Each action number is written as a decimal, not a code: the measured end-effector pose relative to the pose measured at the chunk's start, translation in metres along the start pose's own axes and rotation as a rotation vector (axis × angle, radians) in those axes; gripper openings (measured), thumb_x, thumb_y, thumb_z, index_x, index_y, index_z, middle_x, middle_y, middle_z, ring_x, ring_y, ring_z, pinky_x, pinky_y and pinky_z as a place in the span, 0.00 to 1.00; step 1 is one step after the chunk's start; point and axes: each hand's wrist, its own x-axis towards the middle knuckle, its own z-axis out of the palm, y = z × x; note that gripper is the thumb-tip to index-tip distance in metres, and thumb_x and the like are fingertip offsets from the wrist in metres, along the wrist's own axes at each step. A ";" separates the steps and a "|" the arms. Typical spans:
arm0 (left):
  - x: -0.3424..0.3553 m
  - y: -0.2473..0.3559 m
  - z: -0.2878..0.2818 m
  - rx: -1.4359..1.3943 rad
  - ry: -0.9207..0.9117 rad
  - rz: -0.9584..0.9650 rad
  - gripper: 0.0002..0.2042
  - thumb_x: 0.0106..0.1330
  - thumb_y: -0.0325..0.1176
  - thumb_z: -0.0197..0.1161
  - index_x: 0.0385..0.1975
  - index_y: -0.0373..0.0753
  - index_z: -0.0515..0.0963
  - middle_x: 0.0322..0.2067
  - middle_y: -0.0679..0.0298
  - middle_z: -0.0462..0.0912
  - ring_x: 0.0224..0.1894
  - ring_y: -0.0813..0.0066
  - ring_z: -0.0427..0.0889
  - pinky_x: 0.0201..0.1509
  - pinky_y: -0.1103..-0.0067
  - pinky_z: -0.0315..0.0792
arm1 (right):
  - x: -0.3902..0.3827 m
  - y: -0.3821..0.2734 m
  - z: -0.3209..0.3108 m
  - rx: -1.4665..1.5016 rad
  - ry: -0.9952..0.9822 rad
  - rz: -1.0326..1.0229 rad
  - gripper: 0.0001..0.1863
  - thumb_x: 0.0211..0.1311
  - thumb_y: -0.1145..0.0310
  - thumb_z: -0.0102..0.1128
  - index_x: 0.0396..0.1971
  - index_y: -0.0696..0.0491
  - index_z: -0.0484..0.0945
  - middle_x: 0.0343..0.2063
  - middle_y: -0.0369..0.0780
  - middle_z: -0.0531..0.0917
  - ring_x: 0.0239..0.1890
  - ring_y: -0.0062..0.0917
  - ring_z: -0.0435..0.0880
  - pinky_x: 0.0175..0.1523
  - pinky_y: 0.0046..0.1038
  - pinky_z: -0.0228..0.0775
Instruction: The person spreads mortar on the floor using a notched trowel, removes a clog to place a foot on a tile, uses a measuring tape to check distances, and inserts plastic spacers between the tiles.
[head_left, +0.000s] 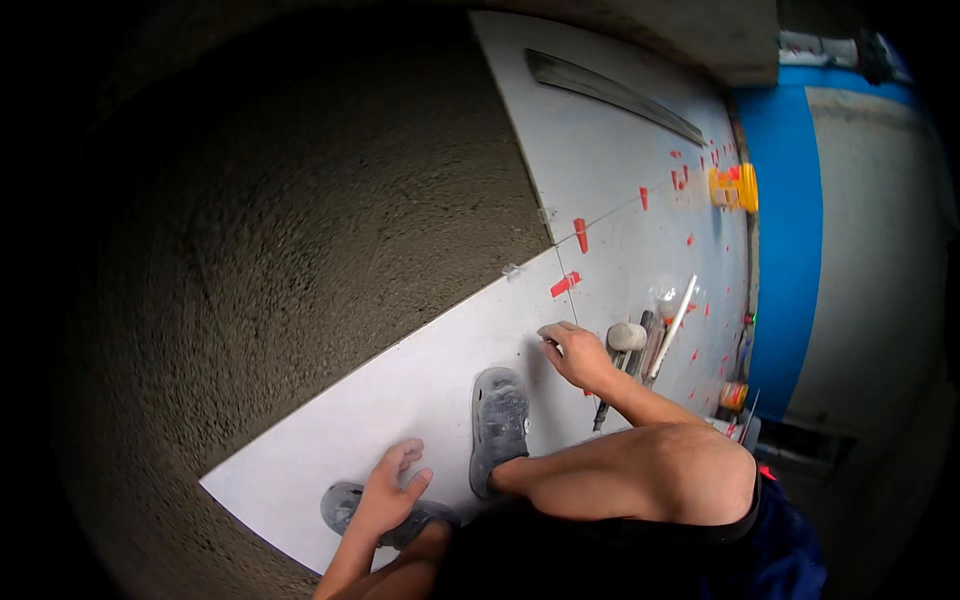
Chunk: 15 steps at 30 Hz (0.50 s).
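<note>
My left hand hovers over a grey clog-style shoe, its thumb apart from the fingers, holding nothing that I can see. Low over the pale tile, my right hand has its fingers bent inward as in a pinch. Whatever is between them, if anything, is too small to make out. Beside it lies a mallet with a whitish head, next to a white stick and other long tools. Red plastic wedges sit along the joint between tiles. Rough grey mortar borders the tiles on the left.
A long grey straightedge lies on the far tile. By the right edge stand a yellow container and a smaller yellow-red tub. More red wedges are scattered about. A blue band runs along the wall base. My shoes rest on the tile.
</note>
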 end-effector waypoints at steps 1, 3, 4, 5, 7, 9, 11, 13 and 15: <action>0.003 0.000 -0.001 0.031 -0.013 -0.005 0.25 0.67 0.31 0.66 0.61 0.30 0.70 0.57 0.48 0.78 0.61 0.57 0.77 0.67 0.67 0.69 | 0.001 -0.004 0.003 -0.021 0.045 -0.041 0.13 0.59 0.70 0.62 0.44 0.56 0.80 0.45 0.46 0.82 0.50 0.41 0.81 0.53 0.39 0.74; 0.009 0.007 -0.001 0.069 -0.035 0.001 0.25 0.67 0.31 0.66 0.61 0.30 0.70 0.57 0.48 0.77 0.61 0.58 0.77 0.67 0.68 0.69 | 0.011 -0.010 0.000 -0.080 0.135 -0.120 0.14 0.59 0.72 0.60 0.45 0.57 0.80 0.48 0.47 0.82 0.51 0.41 0.80 0.55 0.39 0.73; 0.012 0.010 0.000 0.084 -0.043 0.003 0.25 0.67 0.31 0.66 0.61 0.30 0.70 0.57 0.48 0.77 0.62 0.58 0.77 0.67 0.68 0.69 | 0.017 -0.014 -0.005 -0.115 0.176 -0.160 0.15 0.58 0.72 0.59 0.46 0.57 0.80 0.49 0.47 0.82 0.52 0.42 0.80 0.56 0.39 0.73; 0.016 0.011 0.002 0.093 -0.058 0.033 0.25 0.67 0.31 0.66 0.61 0.30 0.70 0.57 0.48 0.78 0.62 0.58 0.77 0.67 0.68 0.69 | 0.025 -0.018 -0.012 -0.156 0.215 -0.202 0.15 0.58 0.73 0.58 0.46 0.57 0.79 0.50 0.48 0.81 0.53 0.42 0.80 0.57 0.39 0.73; 0.021 0.013 0.005 0.126 -0.082 0.033 0.24 0.68 0.30 0.65 0.62 0.31 0.69 0.58 0.51 0.77 0.62 0.61 0.76 0.68 0.69 0.68 | 0.044 -0.033 -0.036 -0.177 0.300 -0.271 0.16 0.57 0.74 0.58 0.47 0.56 0.79 0.50 0.47 0.81 0.54 0.40 0.79 0.57 0.39 0.73; 0.017 0.017 0.004 0.174 -0.052 0.005 0.24 0.68 0.29 0.65 0.62 0.32 0.69 0.58 0.52 0.77 0.63 0.63 0.76 0.68 0.69 0.68 | 0.073 -0.045 -0.044 -0.170 0.386 -0.354 0.15 0.57 0.73 0.58 0.46 0.55 0.80 0.48 0.46 0.81 0.53 0.39 0.79 0.56 0.39 0.73; 0.015 0.024 0.013 0.211 -0.062 -0.029 0.23 0.68 0.27 0.64 0.62 0.31 0.69 0.58 0.52 0.77 0.62 0.63 0.76 0.68 0.70 0.68 | 0.091 -0.035 -0.034 -0.176 0.385 -0.384 0.13 0.57 0.72 0.58 0.43 0.54 0.80 0.44 0.45 0.81 0.50 0.39 0.80 0.54 0.40 0.74; 0.001 0.015 0.013 0.140 -0.022 -0.080 0.24 0.68 0.29 0.65 0.62 0.30 0.69 0.60 0.49 0.76 0.65 0.61 0.75 0.69 0.69 0.67 | 0.108 -0.013 -0.001 -0.167 0.306 -0.375 0.11 0.58 0.71 0.59 0.40 0.54 0.80 0.41 0.44 0.82 0.47 0.39 0.81 0.51 0.40 0.74; 0.010 0.000 0.021 0.080 0.011 -0.007 0.22 0.68 0.29 0.65 0.59 0.29 0.71 0.55 0.48 0.79 0.60 0.61 0.78 0.64 0.71 0.71 | 0.124 -0.017 -0.001 -0.205 0.233 -0.381 0.08 0.58 0.69 0.59 0.38 0.53 0.81 0.37 0.43 0.82 0.45 0.39 0.83 0.49 0.40 0.75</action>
